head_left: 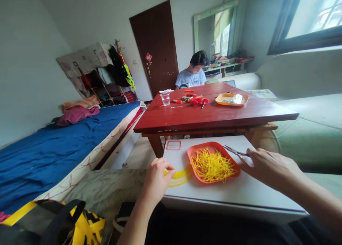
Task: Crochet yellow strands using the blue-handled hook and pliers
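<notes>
Yellow strands [180, 178] are pinched in my left hand [158, 177], blurred where they stretch right toward an orange-red tray [190, 150]. A pile of cut yellow pieces [212, 165] fills that tray, which lies on a white box [213, 195]. My right hand [258, 161] is closed on metal scissors [235, 150]. The scissor blades point left, over the tray's upper right edge, and look slightly apart. Between my two hands sits the tray.
Beyond the box stands a red table [181, 118] with a plastic cup [165, 98], red items [197, 101] and a yellow tray [220, 99]. A person [191, 76] sits behind it. A blue bed [80, 134] is at left, a black-yellow bag [42, 223] at lower left.
</notes>
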Action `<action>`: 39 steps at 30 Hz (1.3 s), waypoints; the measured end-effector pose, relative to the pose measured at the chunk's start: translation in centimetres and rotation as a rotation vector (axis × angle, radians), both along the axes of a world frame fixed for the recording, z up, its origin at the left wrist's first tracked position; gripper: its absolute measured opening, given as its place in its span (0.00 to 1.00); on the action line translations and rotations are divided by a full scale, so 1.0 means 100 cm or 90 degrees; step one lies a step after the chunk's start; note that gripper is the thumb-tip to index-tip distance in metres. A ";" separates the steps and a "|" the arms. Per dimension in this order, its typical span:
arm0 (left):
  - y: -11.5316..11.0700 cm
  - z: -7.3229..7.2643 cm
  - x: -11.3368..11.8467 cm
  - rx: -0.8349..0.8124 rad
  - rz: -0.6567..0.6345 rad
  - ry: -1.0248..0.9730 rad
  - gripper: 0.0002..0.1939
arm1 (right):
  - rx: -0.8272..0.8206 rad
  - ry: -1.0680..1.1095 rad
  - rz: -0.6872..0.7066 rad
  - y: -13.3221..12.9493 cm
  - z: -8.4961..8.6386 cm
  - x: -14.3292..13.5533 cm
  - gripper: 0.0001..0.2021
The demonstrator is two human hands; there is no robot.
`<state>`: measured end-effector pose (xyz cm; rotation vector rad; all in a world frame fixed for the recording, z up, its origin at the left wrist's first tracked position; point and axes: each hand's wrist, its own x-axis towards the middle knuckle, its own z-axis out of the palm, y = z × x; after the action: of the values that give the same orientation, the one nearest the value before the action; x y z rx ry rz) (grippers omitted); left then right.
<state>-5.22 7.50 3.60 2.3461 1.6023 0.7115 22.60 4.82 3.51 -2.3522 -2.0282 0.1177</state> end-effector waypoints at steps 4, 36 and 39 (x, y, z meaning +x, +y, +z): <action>-0.012 -0.004 -0.007 -0.045 -0.016 0.022 0.08 | 0.012 0.016 -0.016 -0.009 -0.004 0.001 0.18; 0.011 -0.009 -0.008 -0.027 0.057 -0.054 0.08 | 0.331 0.131 0.144 -0.024 -0.058 0.000 0.21; 0.009 -0.003 -0.011 0.022 0.066 -0.115 0.08 | 0.322 0.176 0.174 -0.025 -0.054 -0.003 0.19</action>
<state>-6.28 8.39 3.34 2.1638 1.6521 0.9508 22.26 2.35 -1.91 -1.6598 -1.9464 -0.0565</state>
